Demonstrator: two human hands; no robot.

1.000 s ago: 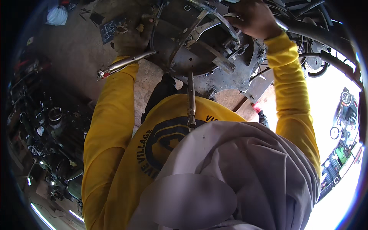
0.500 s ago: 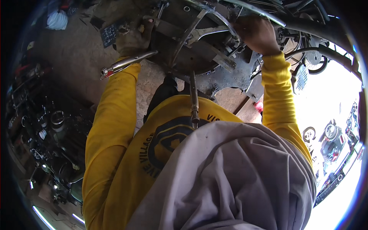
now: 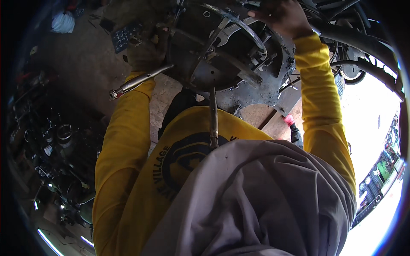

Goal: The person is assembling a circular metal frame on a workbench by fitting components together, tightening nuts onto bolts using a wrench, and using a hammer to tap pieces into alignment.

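Observation:
A dark round metal plate (image 3: 196, 32) with curved bars and flat arms lies before me. An open-ended spanner (image 3: 228, 34) crosses it, its jaw toward the middle and its shaft passing a curved bar (image 3: 254, 36). The shaft's far end reaches my right hand (image 3: 288, 19), which is closed around it at the top edge, thumb pointing left. My left hand (image 3: 147, 51) is curled at the plate's left edge in shadow; what it grips is hidden. A silver handle with a knurled end (image 3: 139, 82) juts out over my left wrist. A second rod handle (image 3: 214, 119) points toward my chest.
A small ring (image 3: 206, 14) sits on the plate. Dark hoses and bars (image 3: 358, 36) run along the right. Dark metal parts and tools (image 3: 64, 132) crowd the left. A white bag (image 3: 63, 22) lies far left. A person's red-covered hand or foot (image 3: 289, 120) shows beyond the plate.
My right hand has moved up and slightly right, and the spanner's far end has swung up with it. My left hand has barely moved. More of the person beyond the plate shows.

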